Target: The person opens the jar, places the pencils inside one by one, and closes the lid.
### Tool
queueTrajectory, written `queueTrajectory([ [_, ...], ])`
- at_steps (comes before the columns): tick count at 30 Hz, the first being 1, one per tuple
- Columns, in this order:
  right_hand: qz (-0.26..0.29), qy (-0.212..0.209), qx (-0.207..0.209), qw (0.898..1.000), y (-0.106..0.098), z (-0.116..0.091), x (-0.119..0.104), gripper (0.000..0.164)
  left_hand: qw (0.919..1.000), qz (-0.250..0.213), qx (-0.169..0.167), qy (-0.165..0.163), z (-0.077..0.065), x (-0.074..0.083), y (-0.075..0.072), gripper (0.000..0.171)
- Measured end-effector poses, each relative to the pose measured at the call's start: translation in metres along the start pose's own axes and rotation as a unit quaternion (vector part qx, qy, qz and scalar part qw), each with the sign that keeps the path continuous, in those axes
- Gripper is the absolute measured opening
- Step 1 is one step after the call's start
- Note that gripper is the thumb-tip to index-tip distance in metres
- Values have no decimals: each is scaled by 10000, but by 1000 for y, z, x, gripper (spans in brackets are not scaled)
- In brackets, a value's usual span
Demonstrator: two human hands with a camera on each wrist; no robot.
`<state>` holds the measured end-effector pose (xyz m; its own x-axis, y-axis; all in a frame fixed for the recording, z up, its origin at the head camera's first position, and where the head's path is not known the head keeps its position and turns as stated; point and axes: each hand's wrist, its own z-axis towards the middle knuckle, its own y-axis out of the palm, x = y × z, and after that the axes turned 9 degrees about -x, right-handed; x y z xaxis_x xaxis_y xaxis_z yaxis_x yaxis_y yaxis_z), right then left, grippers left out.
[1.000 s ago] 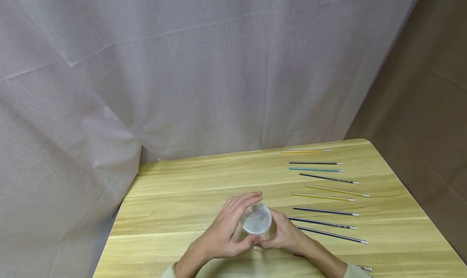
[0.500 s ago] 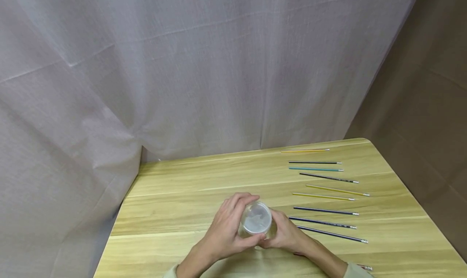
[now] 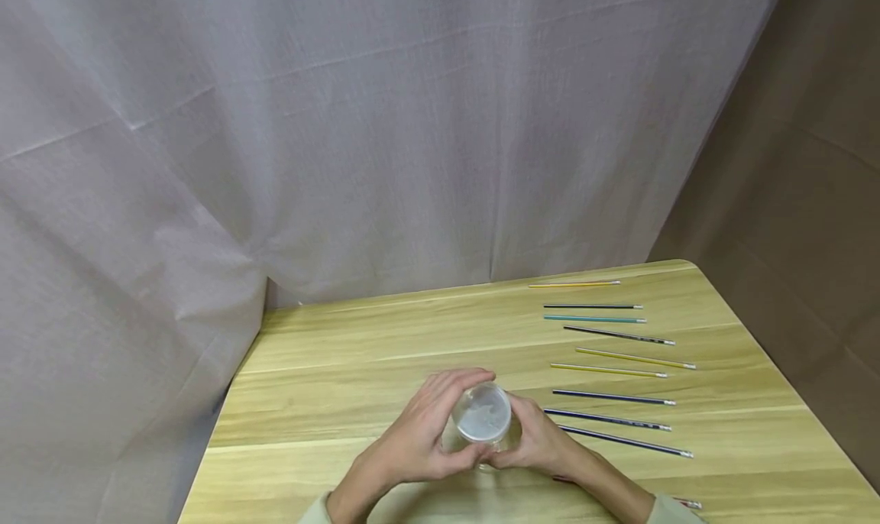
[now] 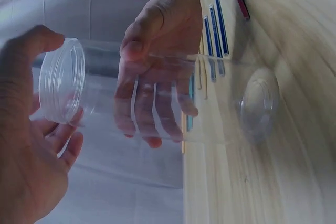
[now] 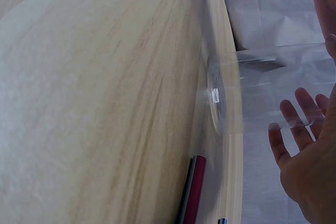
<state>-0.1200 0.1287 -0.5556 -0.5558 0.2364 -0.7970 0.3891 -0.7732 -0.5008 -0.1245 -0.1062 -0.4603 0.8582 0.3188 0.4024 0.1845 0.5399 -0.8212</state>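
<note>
Left hand (image 3: 429, 440) grips the lid (image 3: 483, 412) of an upright clear plastic jar (image 4: 223, 106); right hand (image 3: 539, 438) clasps it lower down, opposite, thumbs (image 3: 466, 458) close together on the near side.

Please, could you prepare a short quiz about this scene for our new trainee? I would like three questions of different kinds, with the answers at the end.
1. Choose: which hand is at the ribbed end of the clear jar?
A) left
B) right
C) neither

2. Fill the gap: in the head view, the ____ pencil lies between two dark pencils.

3. True or false: in the head view, the pencils lie in the left half of the picture.

Key:
1. A: the left hand is there; the right hand is at the body.
2. Teal (blue-green).
3. False: they lie in the right half.
</note>
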Motion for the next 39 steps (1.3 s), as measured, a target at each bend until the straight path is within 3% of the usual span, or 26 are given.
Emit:
queueTrajectory([
  [7, 239, 91, -5, 9997, 1, 0, 1, 78, 9985, 387, 302, -247, 2, 3, 3, 88],
  [14, 189, -3, -48, 9998, 0, 0, 2, 75, 9997, 144, -130, -135, 0, 0, -2, 101],
  [20, 138, 34, -52, 9999, 1, 0, 0, 73, 9996, -81, -259, 26, -2, -3, -4, 94],
  [31, 125, -41, -18, 9999, 1, 1, 0, 76, 9993, -22, 294, -249, 1, 1, -4, 87],
  [39, 334, 37, -118, 9994, 1, 3, -2, 81, 9978, -140, 523, -378, -2, 1, -23, 84],
])
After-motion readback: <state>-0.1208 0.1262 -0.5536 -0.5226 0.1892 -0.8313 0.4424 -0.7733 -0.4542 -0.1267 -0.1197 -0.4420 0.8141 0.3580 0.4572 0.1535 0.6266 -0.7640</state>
